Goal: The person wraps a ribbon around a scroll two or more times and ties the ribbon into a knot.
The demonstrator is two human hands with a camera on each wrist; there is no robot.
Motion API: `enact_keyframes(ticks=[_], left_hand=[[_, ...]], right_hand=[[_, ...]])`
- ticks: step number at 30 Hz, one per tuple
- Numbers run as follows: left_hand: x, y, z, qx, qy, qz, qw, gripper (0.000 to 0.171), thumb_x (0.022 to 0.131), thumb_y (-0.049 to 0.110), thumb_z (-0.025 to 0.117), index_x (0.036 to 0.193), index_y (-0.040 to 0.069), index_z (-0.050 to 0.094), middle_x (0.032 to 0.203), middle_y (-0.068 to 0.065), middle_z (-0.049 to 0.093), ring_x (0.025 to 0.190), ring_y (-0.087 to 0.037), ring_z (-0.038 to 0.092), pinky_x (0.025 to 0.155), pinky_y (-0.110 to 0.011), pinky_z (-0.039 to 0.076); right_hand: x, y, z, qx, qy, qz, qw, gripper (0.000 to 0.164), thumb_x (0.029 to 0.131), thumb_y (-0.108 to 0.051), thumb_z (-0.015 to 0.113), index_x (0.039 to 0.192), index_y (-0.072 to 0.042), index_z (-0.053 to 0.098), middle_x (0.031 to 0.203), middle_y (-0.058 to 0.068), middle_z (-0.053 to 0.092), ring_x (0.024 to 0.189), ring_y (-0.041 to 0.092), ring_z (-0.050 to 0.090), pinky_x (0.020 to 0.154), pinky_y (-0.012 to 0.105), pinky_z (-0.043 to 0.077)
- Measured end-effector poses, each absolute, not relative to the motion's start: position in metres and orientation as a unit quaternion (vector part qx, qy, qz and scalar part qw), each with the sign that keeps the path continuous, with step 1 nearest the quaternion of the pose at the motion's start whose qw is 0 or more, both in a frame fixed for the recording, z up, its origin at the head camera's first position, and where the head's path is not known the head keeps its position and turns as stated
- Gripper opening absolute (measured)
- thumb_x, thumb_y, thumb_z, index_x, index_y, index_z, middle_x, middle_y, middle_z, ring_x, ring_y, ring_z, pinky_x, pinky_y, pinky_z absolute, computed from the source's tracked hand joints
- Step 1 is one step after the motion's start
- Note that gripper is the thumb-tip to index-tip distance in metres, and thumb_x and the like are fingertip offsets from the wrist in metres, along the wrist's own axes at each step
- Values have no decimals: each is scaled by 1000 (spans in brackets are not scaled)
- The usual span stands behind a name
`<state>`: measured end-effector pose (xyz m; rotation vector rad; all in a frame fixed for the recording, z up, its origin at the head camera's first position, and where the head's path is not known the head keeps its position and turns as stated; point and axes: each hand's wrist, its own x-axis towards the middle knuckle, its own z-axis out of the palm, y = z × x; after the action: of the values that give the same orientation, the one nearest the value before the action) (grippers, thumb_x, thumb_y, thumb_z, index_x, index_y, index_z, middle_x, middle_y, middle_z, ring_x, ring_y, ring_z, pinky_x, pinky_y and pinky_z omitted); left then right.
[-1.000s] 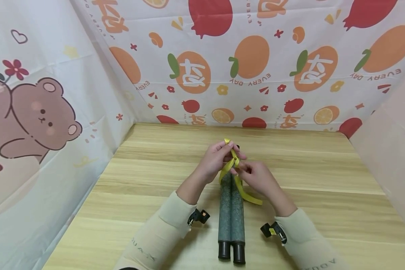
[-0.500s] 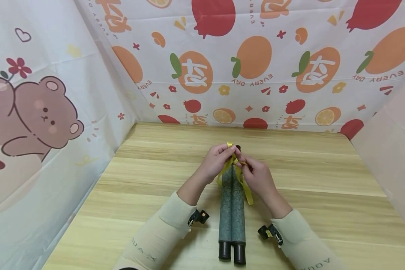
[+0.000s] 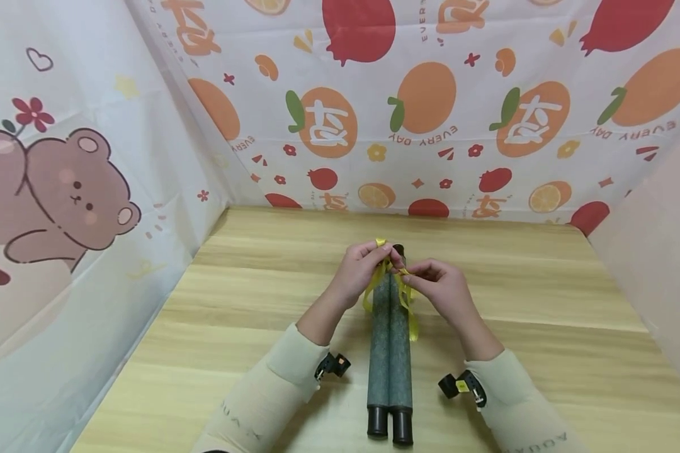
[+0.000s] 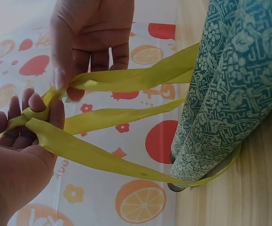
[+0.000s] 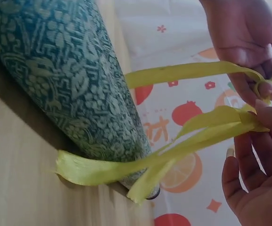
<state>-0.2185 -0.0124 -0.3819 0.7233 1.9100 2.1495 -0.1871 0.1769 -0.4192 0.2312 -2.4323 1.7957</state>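
Observation:
Two rolled scrolls [image 3: 389,352] in green patterned cloth lie side by side on the table, dark knobs at their ends. A yellow ribbon [image 4: 107,153] runs round their far part and up to both hands. My left hand [image 3: 358,270] pinches the ribbon where it is looped and crossed, above the scrolls. Close on its right, my right hand [image 3: 441,286] pinches another part of the ribbon between thumb and forefinger, its other fingers spread in the right wrist view. One loose ribbon tail [image 5: 88,172] hangs down over the scroll.
The wooden table [image 3: 260,302] extends on both sides of the scrolls. A fruit-print cloth [image 3: 368,157] hangs behind it, and a bear-print cloth [image 3: 62,189] hangs at the left. Small black cameras are strapped to both wrists.
My right hand first moved in closer to the left hand, then pulled back to the right with the ribbon pinched. The ribbon tail swung inward over the scrolls. The left hand barely shifted.

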Motion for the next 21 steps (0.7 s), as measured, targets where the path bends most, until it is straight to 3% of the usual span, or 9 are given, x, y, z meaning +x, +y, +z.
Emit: enact_keyframes(ticks=[6,13,17,21], left_hand=[[-219,-13,-385,234,640,728,80,37,98,25,48,89,-7,64,82,-3,66,81,-25,60,77,-33,53],[-219,-21,-386,208,647,732,53,37,97,25,50,87,-8,61,108,-24,66,101,-26,60,88,-51,50],[-220,-33,-385,200,618,759,42,32,96,25,52,83,-3,61,106,-15,70,102,-27,60,90,-47,49],[-222,-51,-384,205,513,829,85,30,99,23,45,79,6,61,92,-7,73,95,-29,62,91,-41,49]], right_hand=[[-187,190,-412,91,-814,569,77,24,80,-34,73,92,-13,71,87,5,69,75,21,61,61,29,53],[-182,211,-393,105,-843,526,37,25,85,-28,70,105,-14,68,74,11,55,59,21,48,47,25,43],[-178,230,-386,119,-889,442,-6,33,82,-40,70,107,-18,69,72,9,53,59,21,43,48,30,39],[-176,249,-384,127,-911,388,-61,30,81,-47,69,95,-20,72,79,7,61,68,23,48,58,34,44]])
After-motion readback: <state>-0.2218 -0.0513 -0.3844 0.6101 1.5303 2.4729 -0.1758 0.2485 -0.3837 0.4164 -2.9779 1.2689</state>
